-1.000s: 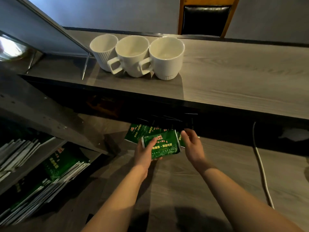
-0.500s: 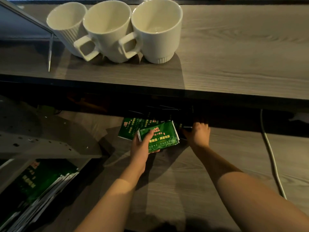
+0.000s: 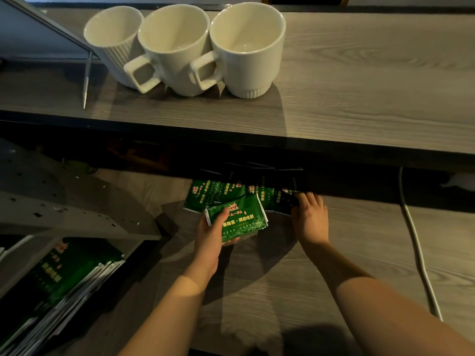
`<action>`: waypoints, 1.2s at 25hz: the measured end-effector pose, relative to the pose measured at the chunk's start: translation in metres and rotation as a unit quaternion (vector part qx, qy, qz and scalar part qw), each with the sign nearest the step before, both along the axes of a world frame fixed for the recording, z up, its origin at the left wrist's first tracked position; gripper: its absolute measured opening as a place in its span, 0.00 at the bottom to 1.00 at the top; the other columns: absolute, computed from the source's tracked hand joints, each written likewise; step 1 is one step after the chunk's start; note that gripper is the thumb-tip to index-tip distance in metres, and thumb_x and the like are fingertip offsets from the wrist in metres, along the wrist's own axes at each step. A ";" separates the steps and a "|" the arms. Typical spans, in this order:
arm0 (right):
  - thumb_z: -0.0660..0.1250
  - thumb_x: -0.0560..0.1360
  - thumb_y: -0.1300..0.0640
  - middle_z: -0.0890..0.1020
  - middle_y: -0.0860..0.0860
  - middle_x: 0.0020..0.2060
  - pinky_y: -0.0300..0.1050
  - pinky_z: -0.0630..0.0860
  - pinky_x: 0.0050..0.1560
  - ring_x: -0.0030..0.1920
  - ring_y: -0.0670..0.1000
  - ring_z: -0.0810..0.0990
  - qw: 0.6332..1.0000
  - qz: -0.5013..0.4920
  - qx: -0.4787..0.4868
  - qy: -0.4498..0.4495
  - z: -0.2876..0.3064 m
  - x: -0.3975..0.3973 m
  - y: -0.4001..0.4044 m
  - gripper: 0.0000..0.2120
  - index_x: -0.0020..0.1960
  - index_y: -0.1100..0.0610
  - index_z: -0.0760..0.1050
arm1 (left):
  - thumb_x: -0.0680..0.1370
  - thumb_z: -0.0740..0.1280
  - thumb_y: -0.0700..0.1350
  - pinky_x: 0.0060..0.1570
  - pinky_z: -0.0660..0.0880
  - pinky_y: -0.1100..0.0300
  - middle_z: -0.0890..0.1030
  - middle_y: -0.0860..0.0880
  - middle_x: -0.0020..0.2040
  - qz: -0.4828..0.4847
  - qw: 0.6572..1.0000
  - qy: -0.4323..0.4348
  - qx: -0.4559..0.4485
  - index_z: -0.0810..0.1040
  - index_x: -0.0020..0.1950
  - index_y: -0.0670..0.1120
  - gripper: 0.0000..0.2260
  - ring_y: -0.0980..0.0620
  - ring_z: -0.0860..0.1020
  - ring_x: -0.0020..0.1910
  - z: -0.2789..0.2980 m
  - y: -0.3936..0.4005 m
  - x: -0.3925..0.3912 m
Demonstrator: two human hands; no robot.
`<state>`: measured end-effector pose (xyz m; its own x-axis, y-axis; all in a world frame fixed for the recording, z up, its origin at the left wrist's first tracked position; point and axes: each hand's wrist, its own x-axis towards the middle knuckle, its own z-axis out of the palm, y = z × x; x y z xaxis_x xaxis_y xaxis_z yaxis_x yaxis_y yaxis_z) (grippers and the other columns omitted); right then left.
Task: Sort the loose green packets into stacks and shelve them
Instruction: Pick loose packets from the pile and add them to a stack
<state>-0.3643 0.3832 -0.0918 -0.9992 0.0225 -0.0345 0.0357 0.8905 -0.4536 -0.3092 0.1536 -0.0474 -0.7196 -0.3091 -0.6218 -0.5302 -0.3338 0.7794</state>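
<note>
Since the frame half a second back, right hand (image 3: 311,219) reads much the same: reached forward to the shadowed back edge under the grey wood-grain upper shelf (image 3: 359,98), fingertips on the row of loose green foil packets (image 3: 203,195) lying flat on the lower wooden surface (image 3: 282,291). Left hand (image 3: 212,235) unchanged too, thumb on top of a small gathered stack of green packets with white and gold print (image 3: 237,219), fingers curled beneath it.

Right hand state: fingers bent down over the dark right-end packet (image 3: 285,200); whether they have pinched it or only touch it, cannot tell, shadow too deep.

Key relation: loose row runs left to right, directly beyond both hands, partly tucked under the shelf lip. Long axes of those packets point roughly away from the person. Right hand is at the row's right end; left hand with its stack sits just in front of the row's middle, apart from the right.

Judgement: next packet should be drawn back toward the person and leftward onto the held stack.

Three white ceramic mugs (image 3: 180,47) stand above. Shelved green packets (image 3: 59,273) lie lower left.
</note>
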 end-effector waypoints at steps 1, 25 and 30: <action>0.66 0.75 0.66 0.80 0.61 0.53 0.57 0.73 0.52 0.55 0.64 0.75 0.999 -0.010 -0.032 0.009 0.004 0.006 0.001 0.14 0.60 0.63 0.77 | 0.77 0.72 0.51 0.40 0.83 0.54 0.85 0.53 0.56 -0.006 1.000 0.001 0.002 0.76 0.65 0.54 0.17 0.51 0.85 0.51 0.002 0.000 0.002; 0.63 0.80 0.61 0.80 0.48 0.57 0.37 0.76 0.49 0.55 0.46 0.80 0.838 -0.103 -0.503 -0.183 0.124 0.078 -0.043 0.18 0.67 0.50 0.68 | 0.51 0.83 0.63 0.65 0.75 0.40 0.87 0.50 0.54 -0.041 0.999 0.003 -0.004 0.79 0.61 0.52 0.41 0.47 0.83 0.58 0.078 0.029 0.058; 0.63 0.80 0.60 0.82 0.47 0.54 0.26 0.73 0.39 0.46 0.36 0.80 0.853 -0.044 -0.477 -0.209 0.123 0.074 -0.050 0.17 0.68 0.52 0.69 | 0.61 0.71 0.70 0.61 0.78 0.42 0.85 0.49 0.54 -0.048 0.998 -0.018 -0.040 0.78 0.56 0.54 0.29 0.47 0.82 0.57 0.082 0.034 0.058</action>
